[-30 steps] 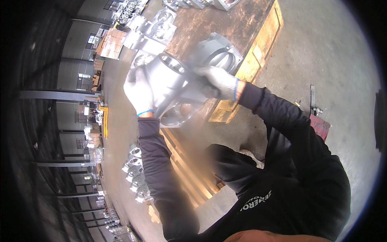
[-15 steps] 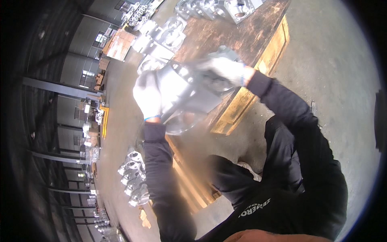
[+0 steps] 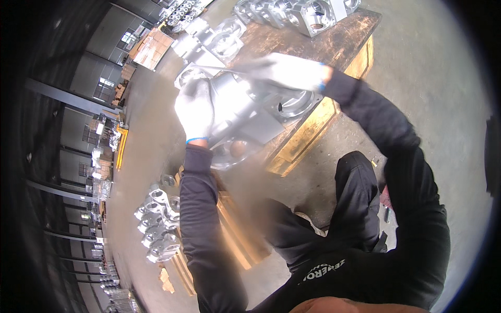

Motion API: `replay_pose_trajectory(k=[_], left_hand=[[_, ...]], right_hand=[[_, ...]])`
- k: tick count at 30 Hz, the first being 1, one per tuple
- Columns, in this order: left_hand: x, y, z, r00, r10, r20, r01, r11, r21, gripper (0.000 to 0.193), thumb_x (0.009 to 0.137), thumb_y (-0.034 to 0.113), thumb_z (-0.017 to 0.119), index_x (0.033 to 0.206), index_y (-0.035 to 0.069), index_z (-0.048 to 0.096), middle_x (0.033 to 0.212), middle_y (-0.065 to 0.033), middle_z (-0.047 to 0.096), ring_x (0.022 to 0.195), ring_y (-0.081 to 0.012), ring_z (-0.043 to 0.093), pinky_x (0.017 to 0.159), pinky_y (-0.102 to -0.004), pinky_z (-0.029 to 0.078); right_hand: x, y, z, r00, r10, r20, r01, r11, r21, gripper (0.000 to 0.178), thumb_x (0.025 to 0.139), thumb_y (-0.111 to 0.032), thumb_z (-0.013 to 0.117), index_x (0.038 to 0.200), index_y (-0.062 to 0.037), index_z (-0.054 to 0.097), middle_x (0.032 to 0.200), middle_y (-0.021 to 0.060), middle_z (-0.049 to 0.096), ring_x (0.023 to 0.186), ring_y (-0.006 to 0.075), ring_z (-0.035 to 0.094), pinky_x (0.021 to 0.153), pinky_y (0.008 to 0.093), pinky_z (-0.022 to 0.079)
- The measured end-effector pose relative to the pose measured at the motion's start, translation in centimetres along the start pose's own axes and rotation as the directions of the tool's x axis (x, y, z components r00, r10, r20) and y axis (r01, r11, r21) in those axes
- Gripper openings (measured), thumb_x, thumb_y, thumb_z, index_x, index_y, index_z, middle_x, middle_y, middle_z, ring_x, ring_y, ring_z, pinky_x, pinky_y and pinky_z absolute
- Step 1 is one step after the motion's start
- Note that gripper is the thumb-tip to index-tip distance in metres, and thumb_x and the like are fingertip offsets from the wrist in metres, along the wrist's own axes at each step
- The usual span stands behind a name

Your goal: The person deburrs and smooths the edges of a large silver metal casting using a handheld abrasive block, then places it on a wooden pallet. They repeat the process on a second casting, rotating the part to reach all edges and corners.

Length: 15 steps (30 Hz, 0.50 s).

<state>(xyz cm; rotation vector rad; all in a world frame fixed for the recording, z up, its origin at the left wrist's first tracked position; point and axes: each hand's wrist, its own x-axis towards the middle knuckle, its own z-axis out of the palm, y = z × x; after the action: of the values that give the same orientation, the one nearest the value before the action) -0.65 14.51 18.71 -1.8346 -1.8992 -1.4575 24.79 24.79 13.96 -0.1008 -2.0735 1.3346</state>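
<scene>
A large silver metal casting [image 3: 235, 112] with round flanged openings lies on the wooden bench in front of me. My left hand [image 3: 195, 110], in a white glove, is closed on the casting's left side, fingers curled at its edge. My right hand [image 3: 292, 72], also white-gloved and partly blurred, is closed over the far right part of the casting. From its fingers a thin, straight, rod-like tool [image 3: 222, 69] reaches left across the casting, passing just beyond my left fingertips. The tool's exact kind and its gripped end cannot be made out.
More silver castings stand along the far side of the worn wooden bench [image 3: 342, 39] and at its left [image 3: 198, 44]. Others are stacked low [image 3: 159, 221] left of my forearm, near wooden beams [image 3: 237, 229]. Boxes [image 3: 151, 49] and a yellow pallet jack [image 3: 121, 147] are farther left.
My right hand has moved slightly up and away over the casting, uncovering a round opening at its right. The thin tool now shows clearly. My left hand stays on the casting; the view has shifted.
</scene>
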Motion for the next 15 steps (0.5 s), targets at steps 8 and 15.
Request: replay_pose_trajectory(k=[8,15], left_hand=[[0.1,-0.5,0.2,1.0,-0.015,-0.022,0.014,1.0,-0.025,0.023,0.094,0.017,0.067,0.106,-0.001,0.076,0.098,-0.0164,0.077,0.091,-0.0239,0.071,0.084,-0.0339,0.053],[0.1,-0.6,0.3,0.996,0.001,-0.087,-0.003,1.0,-0.023,0.026,0.092,0.022,0.07,0.106,0.001,0.076,0.103,-0.0198,0.076,0.095,-0.0305,0.073,0.088,-0.0384,0.054]], right_hand=[[1.9,-1.4,0.7,0.998,0.045,0.036,-0.032,0.955,-0.295,0.046,0.106,-0.02,0.052,0.151,-0.0098,0.051,0.144,0.0166,0.062,0.133,0.0219,0.057,0.111,0.0343,0.044],[-1.2,-4.1,1.7,0.952,0.297,-0.068,-0.304,0.941,-0.145,0.049,0.104,-0.015,0.052,0.153,-0.0143,0.05,0.129,0.0151,0.069,0.113,0.0178,0.067,0.101,0.0354,0.052]])
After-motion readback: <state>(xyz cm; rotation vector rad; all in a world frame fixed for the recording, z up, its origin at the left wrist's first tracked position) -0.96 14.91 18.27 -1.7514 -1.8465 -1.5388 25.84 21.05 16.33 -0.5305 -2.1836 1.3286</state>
